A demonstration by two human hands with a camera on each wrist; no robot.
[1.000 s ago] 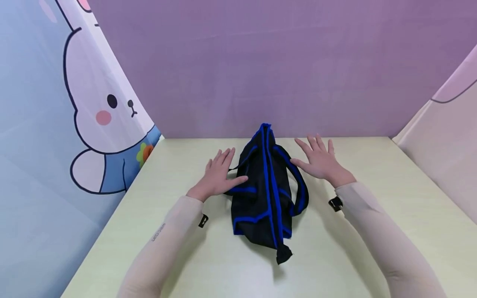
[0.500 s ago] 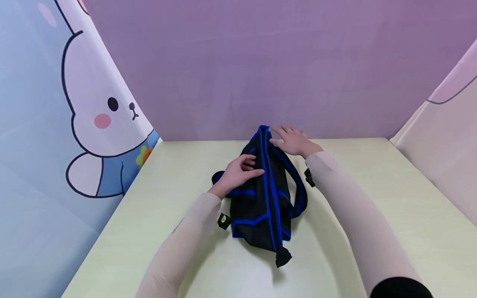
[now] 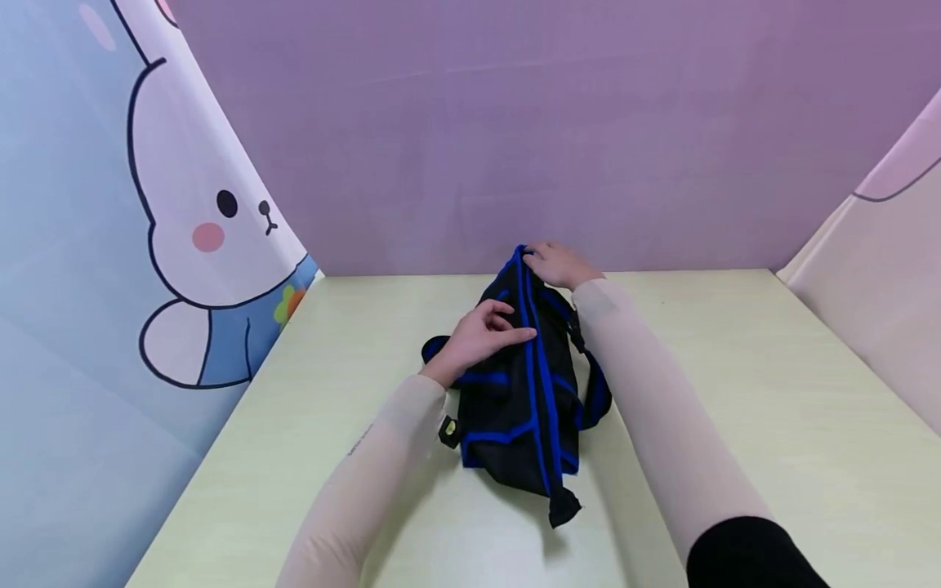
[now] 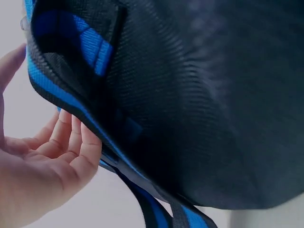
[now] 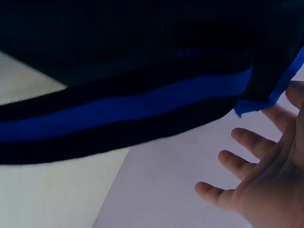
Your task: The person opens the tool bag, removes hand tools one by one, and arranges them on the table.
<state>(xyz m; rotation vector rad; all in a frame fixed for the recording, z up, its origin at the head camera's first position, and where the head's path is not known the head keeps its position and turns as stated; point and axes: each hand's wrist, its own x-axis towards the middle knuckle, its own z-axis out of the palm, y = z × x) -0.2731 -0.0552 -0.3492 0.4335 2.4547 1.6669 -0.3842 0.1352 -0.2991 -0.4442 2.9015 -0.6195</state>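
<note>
A black fabric bag point(image 3: 500, 408) with blue trim stands on the table, a zipper point(image 3: 545, 392) running along its top from front to back. My left hand point(image 3: 478, 336) is over its left side, fingers loosely bent and thumb tip at the zipper edge. In the left wrist view the fingers point(image 4: 61, 137) lie beside a carrying strap point(image 4: 71, 99). At the far end my right hand point(image 3: 560, 265) pinches the bag's top corner between thumb and index finger. The other fingers point(image 5: 237, 164) are spread apart in the right wrist view.
The pale table point(image 3: 735, 408) ends at a purple cloth backdrop point(image 3: 515, 139). A blue cloth with a cartoon rabbit point(image 3: 206, 188) hangs at the left, a pale one point(image 3: 889, 269) at the right. A black zipper end tab point(image 3: 564, 506) points toward me.
Both hands have moved inward to the bag. My left hand has come over its left side; my right hand has gone from beside the right strap to the far top corner.
</note>
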